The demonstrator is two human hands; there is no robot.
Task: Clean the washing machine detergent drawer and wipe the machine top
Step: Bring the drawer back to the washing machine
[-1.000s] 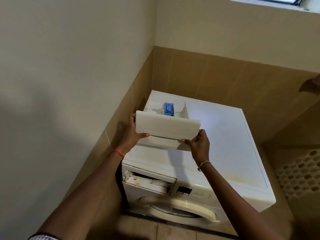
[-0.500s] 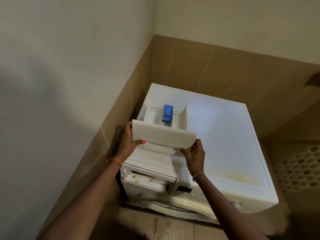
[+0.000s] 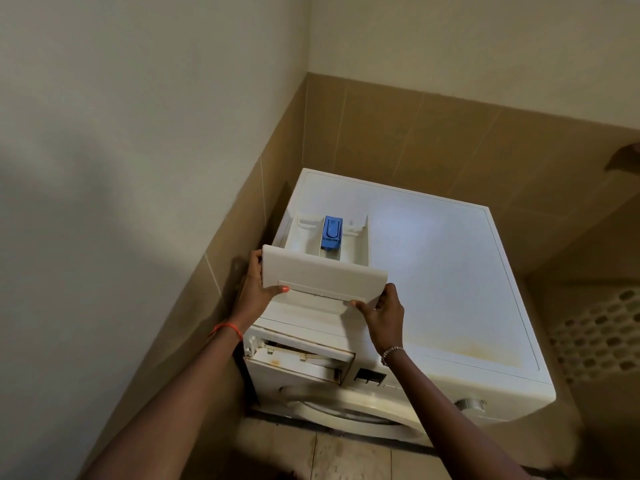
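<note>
One white detergent drawer (image 3: 322, 271) is held out of the machine, over the front left part of the washing machine top (image 3: 450, 271); whether it touches the top cannot be told. Its front panel is gripped at both ends. The left hand (image 3: 254, 289) is wrapped around the left end, and the fingers (image 3: 356, 303) of the right hand (image 3: 382, 313) are pinched on the lower right corner. One blue insert (image 3: 331, 233) is seated in the drawer. One open drawer slot (image 3: 301, 355) is seen below it, one dial (image 3: 469, 404) at the front right, and one yellowish stain (image 3: 485, 351) on the top.
</note>
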